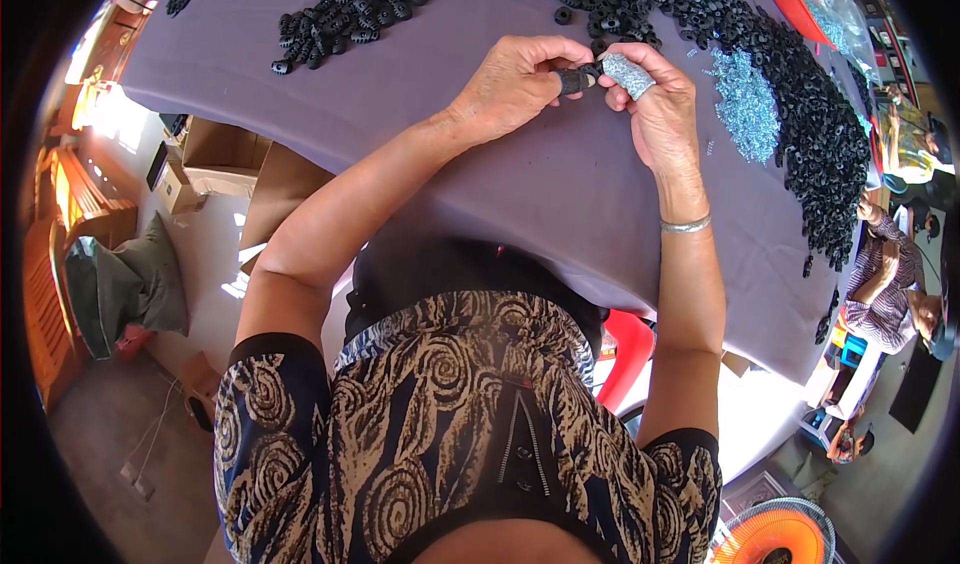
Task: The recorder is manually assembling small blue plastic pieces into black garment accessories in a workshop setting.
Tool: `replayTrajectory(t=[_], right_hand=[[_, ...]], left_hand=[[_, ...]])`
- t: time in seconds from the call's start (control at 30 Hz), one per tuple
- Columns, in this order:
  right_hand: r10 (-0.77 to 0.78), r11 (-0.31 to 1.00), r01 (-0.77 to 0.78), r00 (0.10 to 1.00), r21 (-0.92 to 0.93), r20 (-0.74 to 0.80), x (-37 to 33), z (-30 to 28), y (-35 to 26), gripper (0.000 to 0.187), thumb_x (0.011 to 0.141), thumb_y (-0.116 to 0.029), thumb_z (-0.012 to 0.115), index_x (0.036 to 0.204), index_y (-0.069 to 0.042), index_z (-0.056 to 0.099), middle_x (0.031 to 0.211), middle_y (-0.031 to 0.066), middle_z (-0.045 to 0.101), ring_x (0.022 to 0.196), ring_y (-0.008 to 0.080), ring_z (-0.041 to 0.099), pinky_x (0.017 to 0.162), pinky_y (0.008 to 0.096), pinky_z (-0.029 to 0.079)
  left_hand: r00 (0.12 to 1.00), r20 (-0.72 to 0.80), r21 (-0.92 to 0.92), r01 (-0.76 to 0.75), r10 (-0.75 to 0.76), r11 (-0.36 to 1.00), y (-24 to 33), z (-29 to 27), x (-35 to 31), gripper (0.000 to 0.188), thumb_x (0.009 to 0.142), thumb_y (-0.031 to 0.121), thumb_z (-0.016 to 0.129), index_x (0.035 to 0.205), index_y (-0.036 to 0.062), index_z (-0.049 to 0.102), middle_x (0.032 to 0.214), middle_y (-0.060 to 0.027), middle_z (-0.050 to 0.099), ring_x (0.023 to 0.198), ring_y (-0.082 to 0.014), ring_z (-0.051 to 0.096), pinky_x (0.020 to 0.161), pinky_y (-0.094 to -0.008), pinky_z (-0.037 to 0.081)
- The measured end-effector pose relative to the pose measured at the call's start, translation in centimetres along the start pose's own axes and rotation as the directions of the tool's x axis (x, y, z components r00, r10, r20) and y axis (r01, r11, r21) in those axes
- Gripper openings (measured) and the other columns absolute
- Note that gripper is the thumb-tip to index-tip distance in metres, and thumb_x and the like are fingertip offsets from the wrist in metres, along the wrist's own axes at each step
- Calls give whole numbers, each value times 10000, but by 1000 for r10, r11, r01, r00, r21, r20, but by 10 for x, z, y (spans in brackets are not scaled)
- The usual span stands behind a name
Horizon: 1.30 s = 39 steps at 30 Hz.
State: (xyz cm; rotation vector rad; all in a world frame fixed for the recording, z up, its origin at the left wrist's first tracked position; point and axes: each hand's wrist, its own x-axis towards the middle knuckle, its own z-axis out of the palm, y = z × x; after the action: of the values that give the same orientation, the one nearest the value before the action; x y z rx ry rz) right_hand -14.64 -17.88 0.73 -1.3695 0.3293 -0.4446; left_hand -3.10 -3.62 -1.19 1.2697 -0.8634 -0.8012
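Note:
Over the far middle of the table, my left hand (510,89) and my right hand (655,99) meet with fingertips almost touching. Between them is a small black plastic piece (592,68), which looks like a cord lock; the fingers partly hide it. Both hands are closed in a pinch on it. A dark wrap covers a digit of my left hand, and a silver-grey wrap (628,76) covers one of my right. Right of my right hand lies a heap of tiny pale blue, spring-like pieces (745,109). Beyond my left hand sits a group of black cord locks (345,19).
A long heap of small black parts (810,154) runs along the table's far and right side. A red basin (800,4) stands at the far right. The purple-grey cloth (540,184) hangs over the near edge. Other people sit at right; a fan (775,534) is at lower right.

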Motion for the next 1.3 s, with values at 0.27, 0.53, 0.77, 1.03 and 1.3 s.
replayTrajectory(t=[0.27, 0.53, 0.77, 1.03, 1.3], right_hand=[[-62, 939, 65, 998, -339, 20, -2, 0, -6, 147, 849, 1, 584, 973, -26, 658, 767, 14, 651, 632, 35, 553, 530, 171, 434], [-27, 917, 37, 999, -398, 32, -2, -2, -10, 162, 834, 29, 575, 956, -32, 662, 763, 24, 657, 630, 40, 577, 502, 175, 464], [-34, 884, 46, 999, -464, 35, -5, 6, -14, 170, 816, 47, 562, 939, -26, 654, 741, 34, 646, 606, 53, 574, 426, 192, 469], [2, 897, 9, 1000, -441, 26, -3, 4, -12, 179, 827, 43, 543, 949, -29, 652, 763, 51, 646, 614, 70, 584, 420, 196, 479], [-4, 962, -34, 990, -271, -141, 3, -22, -19, 215, 851, 23, 488, 987, -17, 650, 736, 51, 639, 542, 39, 527, 413, 172, 431]], left_hand=[[1000, 11, 32, 10, -10, 999, -2, -1, 0, 216, 881, 79, 598, 1089, 29, 626, 905, -24, 645, 780, -89, 591, 668, -230, 467], [1000, -18, 3, -22, 22, 1000, -5, 3, -2, 208, 877, 23, 569, 1075, 24, 631, 901, -20, 643, 780, -85, 573, 687, -235, 470], [999, -33, 19, -26, 27, 999, -6, 7, -1, 191, 873, 24, 577, 1054, 17, 639, 893, -22, 646, 778, -85, 561, 697, -240, 472], [999, -30, 27, 23, -23, 999, -1, 6, 0, 201, 876, -1, 551, 1055, 20, 638, 891, -29, 645, 761, -88, 562, 701, -238, 481], [999, -23, -44, 23, -24, 999, -3, 0, 3, 209, 870, -1, 552, 1061, 15, 636, 898, -35, 641, 781, -100, 584, 697, -239, 483]])
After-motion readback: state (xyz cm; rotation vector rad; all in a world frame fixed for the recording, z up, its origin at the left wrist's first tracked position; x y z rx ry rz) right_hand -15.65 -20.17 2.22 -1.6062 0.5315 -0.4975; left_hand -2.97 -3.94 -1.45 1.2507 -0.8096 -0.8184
